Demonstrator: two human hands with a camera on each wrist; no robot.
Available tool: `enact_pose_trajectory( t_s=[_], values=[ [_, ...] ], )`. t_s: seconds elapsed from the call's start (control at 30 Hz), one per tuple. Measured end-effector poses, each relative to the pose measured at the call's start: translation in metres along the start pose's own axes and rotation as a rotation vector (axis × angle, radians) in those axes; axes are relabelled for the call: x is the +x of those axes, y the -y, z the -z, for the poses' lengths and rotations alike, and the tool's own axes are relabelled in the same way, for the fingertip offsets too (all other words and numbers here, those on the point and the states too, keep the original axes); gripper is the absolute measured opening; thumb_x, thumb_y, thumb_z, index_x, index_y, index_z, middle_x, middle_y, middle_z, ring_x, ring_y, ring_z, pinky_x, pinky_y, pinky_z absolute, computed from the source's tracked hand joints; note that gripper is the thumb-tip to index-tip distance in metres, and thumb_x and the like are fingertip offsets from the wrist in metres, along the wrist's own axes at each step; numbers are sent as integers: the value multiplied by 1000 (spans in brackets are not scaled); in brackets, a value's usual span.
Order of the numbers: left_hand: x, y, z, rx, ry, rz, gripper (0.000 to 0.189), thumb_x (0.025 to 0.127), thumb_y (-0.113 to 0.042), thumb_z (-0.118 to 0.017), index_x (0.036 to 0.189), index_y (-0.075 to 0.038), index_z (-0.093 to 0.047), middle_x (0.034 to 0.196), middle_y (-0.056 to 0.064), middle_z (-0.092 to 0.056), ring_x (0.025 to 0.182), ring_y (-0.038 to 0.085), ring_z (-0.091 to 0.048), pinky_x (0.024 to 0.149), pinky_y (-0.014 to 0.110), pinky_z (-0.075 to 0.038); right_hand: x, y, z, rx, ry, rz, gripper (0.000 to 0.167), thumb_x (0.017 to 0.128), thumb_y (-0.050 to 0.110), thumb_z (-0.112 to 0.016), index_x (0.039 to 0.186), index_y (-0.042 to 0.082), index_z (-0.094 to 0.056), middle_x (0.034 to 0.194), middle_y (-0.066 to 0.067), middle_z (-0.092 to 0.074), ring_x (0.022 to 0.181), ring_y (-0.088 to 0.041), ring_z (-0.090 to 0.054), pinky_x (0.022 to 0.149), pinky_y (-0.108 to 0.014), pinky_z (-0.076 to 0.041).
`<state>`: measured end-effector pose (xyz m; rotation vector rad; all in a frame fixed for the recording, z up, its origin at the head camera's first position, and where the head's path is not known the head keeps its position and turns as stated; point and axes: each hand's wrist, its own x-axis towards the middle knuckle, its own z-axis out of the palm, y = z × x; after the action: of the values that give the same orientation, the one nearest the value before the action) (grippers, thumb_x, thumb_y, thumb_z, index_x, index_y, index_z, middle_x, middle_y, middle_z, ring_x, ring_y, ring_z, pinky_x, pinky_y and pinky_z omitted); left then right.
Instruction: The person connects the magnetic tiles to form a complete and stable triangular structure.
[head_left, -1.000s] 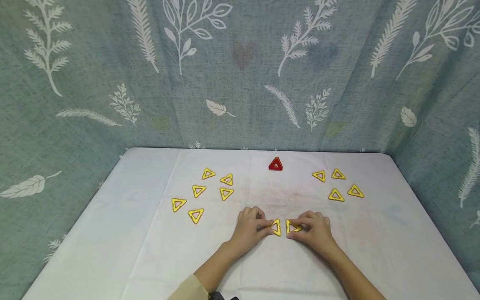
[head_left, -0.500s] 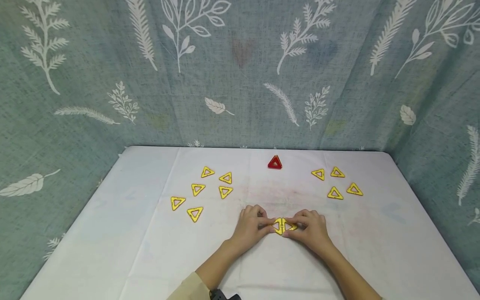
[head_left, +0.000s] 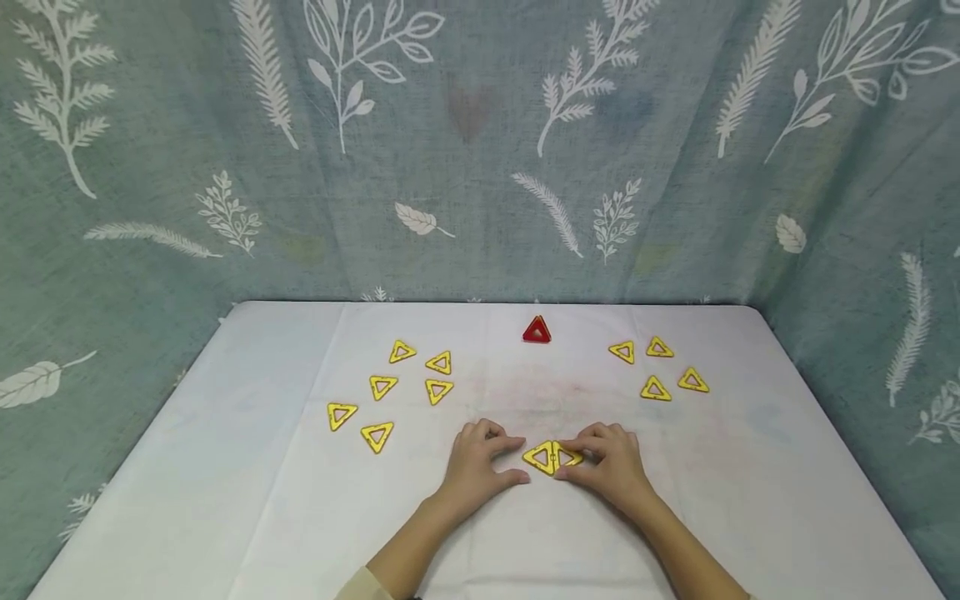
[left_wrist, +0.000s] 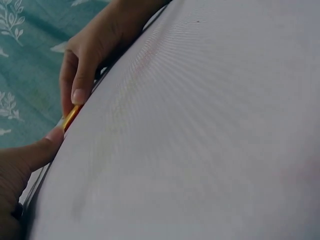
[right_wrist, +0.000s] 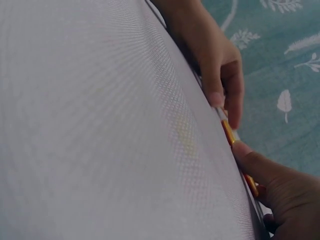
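Note:
Two yellow open-centred triangular magnetic tiles lie edge to edge on the white table in the head view, forming a diamond. My right hand pinches the right tile between thumb and fingers, partly covering it. Just left of the left tile, my left hand is spread, thumb and index finger apart and not touching it. Both wrist views show the tiles edge-on as a thin yellow-orange strip close to the fingers.
Several loose yellow triangles lie to the left on the white cloth, and several more yellow triangles to the right. A red triangle piece sits near the back edge. A leaf-patterned curtain encloses the back and sides.
The two yellow tiles, apart one second ago, came together edge to edge. My left hand has since let go of the left tile and drawn slightly left; the right hand keeps its pinch.

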<state>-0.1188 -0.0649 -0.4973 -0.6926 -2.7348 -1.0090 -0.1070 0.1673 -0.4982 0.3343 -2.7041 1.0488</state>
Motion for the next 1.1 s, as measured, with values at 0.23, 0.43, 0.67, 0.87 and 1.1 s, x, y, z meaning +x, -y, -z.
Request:
enact_pose_trajectory(
  t_s=[0.23, 0.43, 0.67, 0.87, 1.1],
  values=[
    [-22, 11, 16, 22, -15, 33, 56, 62, -43, -83, 112, -21, -70, 103, -5, -50, 88, 9, -37, 79, 32, -34, -2, 1, 0, -15, 0, -8, 41, 55, 36, -88, 92, 23, -78, 81, 17, -57, 77, -5, -41, 73, -32, -26],
    [-37, 18, 30, 39, -54, 65, 55, 61, -41, -83, 110, -20, -71, 101, -6, -50, 87, 8, -37, 79, 32, -34, -1, 1, 1, -3, -13, 10, 40, 55, 33, -89, 92, 23, -78, 81, 15, -58, 76, -6, -42, 72, -32, -26],
    [-63, 27, 46, 90, -86, 128, 55, 60, -42, -84, 110, -21, -71, 101, -9, -48, 87, 7, -36, 78, 30, -34, -1, 2, 1, 0, 4, 4, 41, 56, 35, -89, 93, 23, -77, 82, 15, -58, 77, -7, -42, 73, -33, -26],
    [-86, 41, 62, 151, -170, 156, 54, 58, -38, -85, 106, -18, -72, 98, -10, -47, 85, 6, -35, 75, 30, -34, -1, 2, 2, -6, 6, 1, 41, 55, 33, -89, 93, 22, -77, 82, 14, -58, 77, -7, -41, 74, -33, -26],
    [-103, 60, 85, 205, -238, 228, 54, 60, -33, -85, 107, -12, -71, 98, -1, -49, 89, 17, -40, 79, 38, -31, -1, 2, 0, 10, -1, 7, 41, 55, 32, -89, 93, 21, -77, 82, 14, -58, 78, -7, -42, 74, -34, -27]
  ],
)
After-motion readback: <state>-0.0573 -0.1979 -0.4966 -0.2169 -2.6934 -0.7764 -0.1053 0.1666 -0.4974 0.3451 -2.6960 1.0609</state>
